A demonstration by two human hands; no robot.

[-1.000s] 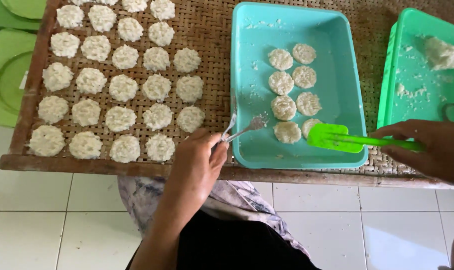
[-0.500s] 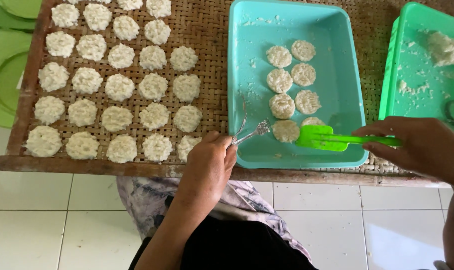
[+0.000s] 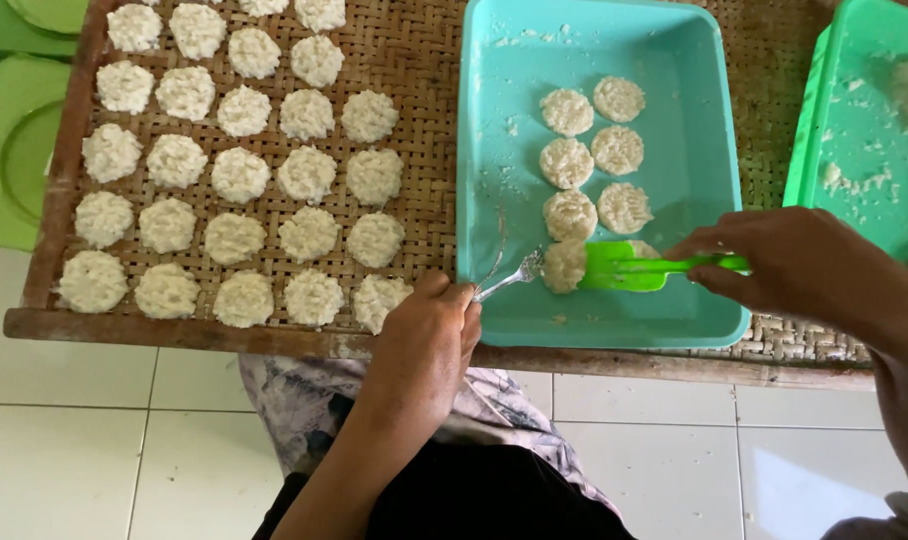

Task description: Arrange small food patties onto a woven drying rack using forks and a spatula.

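My left hand (image 3: pixel 426 335) grips a metal fork (image 3: pixel 509 278) whose tines touch a white rice patty (image 3: pixel 565 266) at the near end of a turquoise tray (image 3: pixel 494 190). My right hand (image 3: pixel 804 265) holds a green plastic spatula (image 3: pixel 634 266), its blade lying against the same patty from the right. Several more round patties (image 3: pixel 594 150) lie in two columns in the tray. Left of the tray, a woven bamboo drying tray (image 3: pixel 414 50) carries several rows of the same white patties (image 3: pixel 234 170), with one patty (image 3: pixel 379 297) just beside my left hand.
A green tray (image 3: pixel 854 130) with white crumbs and a lump of rice stands at the right. Green plastic stools (image 3: pixel 9 150) sit at the left. The woven tray has a wooden front edge (image 3: pixel 174 332). White floor tiles (image 3: pixel 94 460) and my lap lie below.
A patty has been added at the near end of the woven tray beside my left hand. The fork and spatula have closed in on the nearest patty in the turquoise tray.
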